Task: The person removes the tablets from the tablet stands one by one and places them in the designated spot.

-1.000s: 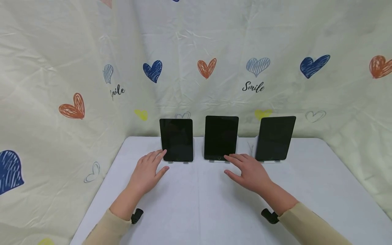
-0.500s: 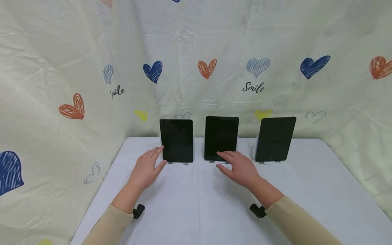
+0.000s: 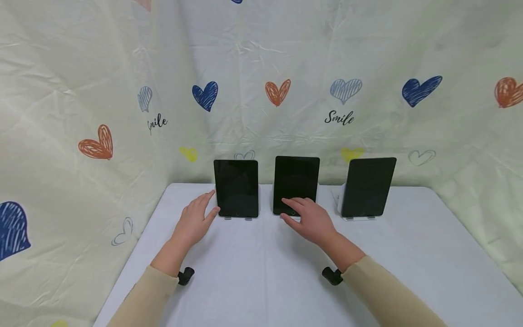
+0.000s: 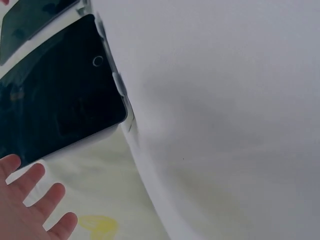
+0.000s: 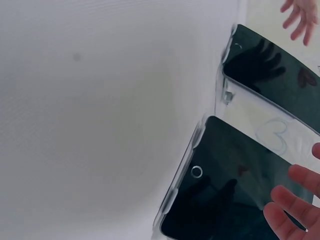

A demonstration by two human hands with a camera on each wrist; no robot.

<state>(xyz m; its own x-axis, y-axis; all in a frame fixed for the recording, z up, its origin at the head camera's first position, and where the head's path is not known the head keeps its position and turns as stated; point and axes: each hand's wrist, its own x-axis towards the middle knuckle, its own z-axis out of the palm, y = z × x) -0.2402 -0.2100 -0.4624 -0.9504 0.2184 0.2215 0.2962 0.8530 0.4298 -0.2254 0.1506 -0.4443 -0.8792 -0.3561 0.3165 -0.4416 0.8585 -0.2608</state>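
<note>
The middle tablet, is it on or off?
Off, it seems. The middle tablet has a plain black screen with nothing lit, standing upright on its stand. The right hand is at its bottom edge.

Three tablets on white table

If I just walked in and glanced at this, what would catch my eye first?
Three dark tablets stand upright in a row at the back of the white table: the left tablet, the middle tablet and the right tablet. The left hand reaches beside the left one, the right hand to the middle one's lower edge. Behind hangs a heart-printed cloth.
</note>
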